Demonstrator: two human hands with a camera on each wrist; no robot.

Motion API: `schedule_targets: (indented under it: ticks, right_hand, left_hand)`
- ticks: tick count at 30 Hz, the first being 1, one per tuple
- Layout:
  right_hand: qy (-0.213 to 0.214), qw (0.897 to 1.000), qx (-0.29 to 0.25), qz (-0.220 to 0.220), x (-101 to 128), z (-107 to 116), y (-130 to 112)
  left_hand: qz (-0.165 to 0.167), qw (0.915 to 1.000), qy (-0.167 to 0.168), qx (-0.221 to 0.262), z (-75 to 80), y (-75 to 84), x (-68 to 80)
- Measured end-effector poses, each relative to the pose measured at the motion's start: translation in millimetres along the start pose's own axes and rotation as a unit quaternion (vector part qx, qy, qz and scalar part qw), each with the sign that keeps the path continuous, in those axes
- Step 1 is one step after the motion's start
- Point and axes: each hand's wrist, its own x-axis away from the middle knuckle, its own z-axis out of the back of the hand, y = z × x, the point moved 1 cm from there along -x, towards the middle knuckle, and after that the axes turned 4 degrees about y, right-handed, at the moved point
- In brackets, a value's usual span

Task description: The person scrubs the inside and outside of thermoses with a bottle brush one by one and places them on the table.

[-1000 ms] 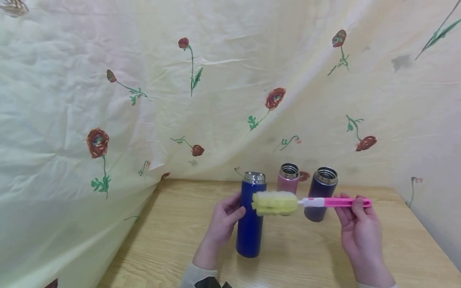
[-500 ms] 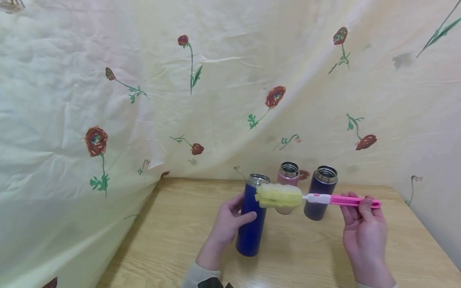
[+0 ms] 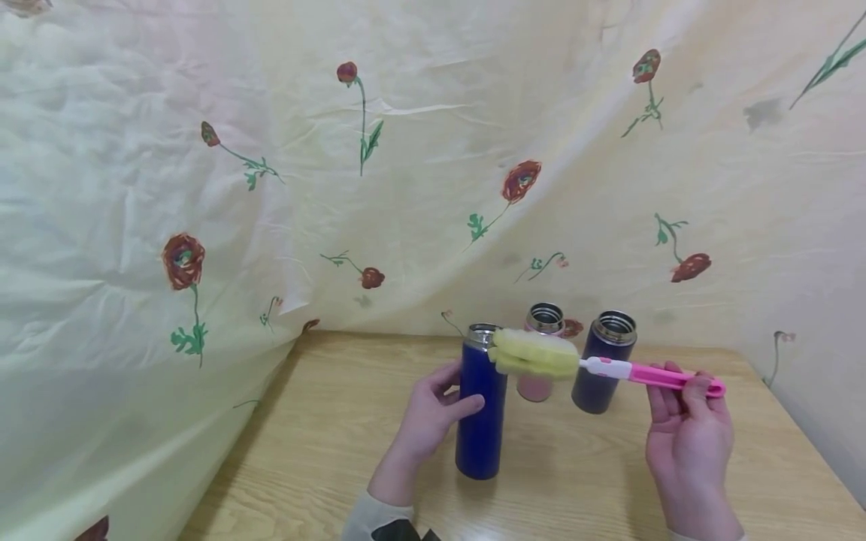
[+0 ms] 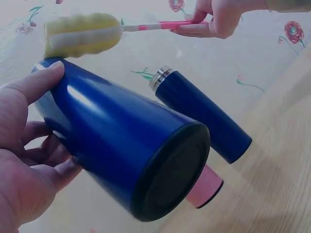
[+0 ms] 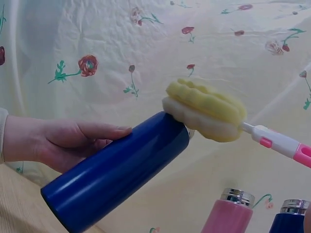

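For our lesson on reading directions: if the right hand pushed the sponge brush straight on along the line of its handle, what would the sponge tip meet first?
Most likely the steel mouth of the blue bottle held by the left hand. The right hand points the sponge brush at it, already close beside the rim; depth is unclear.

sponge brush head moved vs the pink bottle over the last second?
Yes. The sponge brush head has risen and shifted right: a second ago it lay below the pink bottle rim, left of it; now it crosses the bottle just under the rim, near the blue bottle mouth.
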Motion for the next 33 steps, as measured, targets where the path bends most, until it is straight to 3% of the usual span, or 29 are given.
schedule_targets:
  ticks: [5, 10, 19, 25, 33]
  right_hand:
    - [0.028, 1.000, 0.007, 0.012, -2, 2, -1]
    - [0.020, 1.000, 0.022, -0.005, -4, 3, 3]
    - [-0.081, 0.992, 0.092, -0.043, -6, 7, 10]
    - [-0.149, 0.967, 0.199, -0.051, -9, 9, 13]
    - [-0.212, 0.915, 0.338, -0.062, -10, 11, 16]
  left_hand:
    - [-0.005, 1.0000, 0.005, 0.007, 1.0, 1.1, -0.6]
    - [-0.003, 0.9998, 0.014, 0.014, 0.5, 3.9, 0.4]
    - [-0.004, 0.9986, 0.038, 0.037, 2.5, 6.8, 1.2]
    - [-0.007, 0.9981, 0.040, 0.047, 6.5, 10.1, 0.5]
    - [-0.007, 0.9961, 0.054, 0.069, 10.9, 12.9, -0.2]
